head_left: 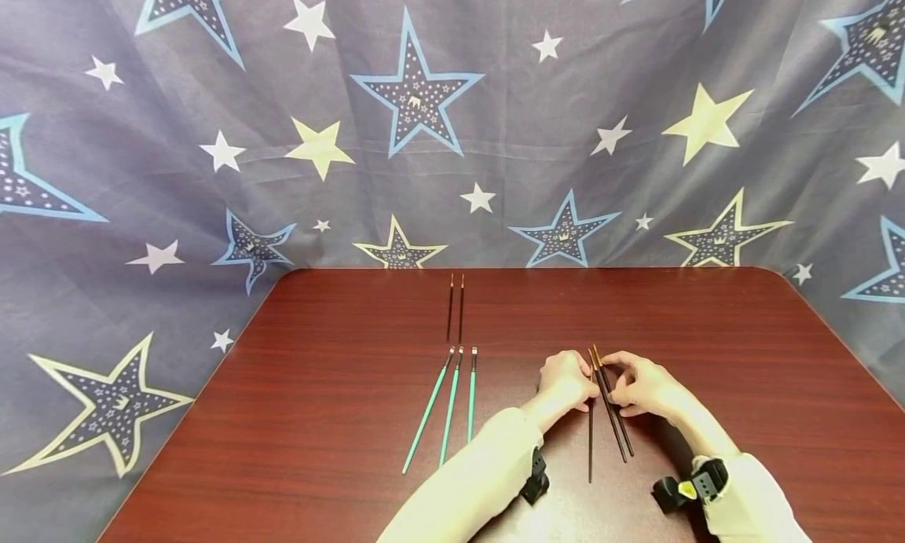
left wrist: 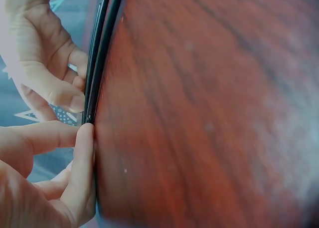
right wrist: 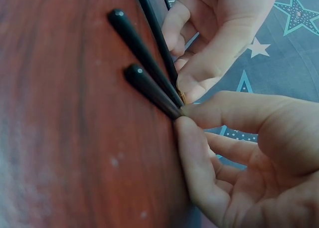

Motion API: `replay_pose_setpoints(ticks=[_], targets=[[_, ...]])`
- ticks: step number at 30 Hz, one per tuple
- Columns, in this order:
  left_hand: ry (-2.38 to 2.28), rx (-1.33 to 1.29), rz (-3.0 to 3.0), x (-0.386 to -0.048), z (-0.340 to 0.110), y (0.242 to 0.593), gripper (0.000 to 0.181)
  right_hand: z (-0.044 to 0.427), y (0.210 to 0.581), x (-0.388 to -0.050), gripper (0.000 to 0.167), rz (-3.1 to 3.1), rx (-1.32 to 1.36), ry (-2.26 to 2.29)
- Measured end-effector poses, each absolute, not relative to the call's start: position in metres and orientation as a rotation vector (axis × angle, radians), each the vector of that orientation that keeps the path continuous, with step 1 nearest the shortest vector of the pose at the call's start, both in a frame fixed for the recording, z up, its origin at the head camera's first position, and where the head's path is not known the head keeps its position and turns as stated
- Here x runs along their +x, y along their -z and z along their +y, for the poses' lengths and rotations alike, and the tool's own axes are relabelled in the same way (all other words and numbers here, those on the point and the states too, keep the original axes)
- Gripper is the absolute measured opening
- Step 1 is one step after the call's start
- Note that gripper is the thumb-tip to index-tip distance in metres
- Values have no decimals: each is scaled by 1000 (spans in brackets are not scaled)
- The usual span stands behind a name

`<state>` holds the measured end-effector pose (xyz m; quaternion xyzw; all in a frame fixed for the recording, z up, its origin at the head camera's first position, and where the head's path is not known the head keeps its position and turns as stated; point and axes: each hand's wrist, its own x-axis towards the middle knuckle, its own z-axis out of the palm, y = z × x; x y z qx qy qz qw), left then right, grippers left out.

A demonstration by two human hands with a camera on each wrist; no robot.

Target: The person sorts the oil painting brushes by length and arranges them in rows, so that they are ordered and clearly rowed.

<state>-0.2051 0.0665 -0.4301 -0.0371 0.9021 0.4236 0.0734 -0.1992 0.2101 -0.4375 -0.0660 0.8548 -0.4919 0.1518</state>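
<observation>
Three thin dark-handled paintbrushes lie side by side at the right of the table, tan tips pointing away. My left hand [head_left: 566,379] pinches the leftmost paintbrush [head_left: 590,445] between thumb and finger. My right hand [head_left: 646,386] pinches at the other two dark paintbrushes [head_left: 617,417], which lie close together and slant. In the right wrist view, the right thumb and finger meet on the nearest handle [right wrist: 149,86]; how firmly they hold the one beside it [right wrist: 139,51] cannot be told. The left wrist view shows both hands close together at the handles [left wrist: 99,53].
Left of the hands lie three teal-handled paintbrushes [head_left: 426,417], the rightmost partly behind the left sleeve [head_left: 470,480]. Two more dark paintbrushes [head_left: 461,311] lie behind them on the brown table [head_left: 318,386]. A star-patterned cloth [head_left: 495,134] hangs beyond the table's far edge.
</observation>
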Motion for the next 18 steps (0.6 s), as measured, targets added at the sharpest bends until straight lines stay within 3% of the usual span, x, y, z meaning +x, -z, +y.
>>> replay_pose_setpoints(ticks=[5, 13, 18], targets=[[-1237, -89, 2734, -204, 62, 431, 21, 210, 438, -199, 57, 2465, -193, 1402], [-744, 131, 2917, -198, 58, 424, 30, 211, 436, -199, 57, 2458, -219, 1409], [-777, 136, 2895, -200, 54, 424, 27, 210, 436, -200, 57, 2449, -218, 1402]])
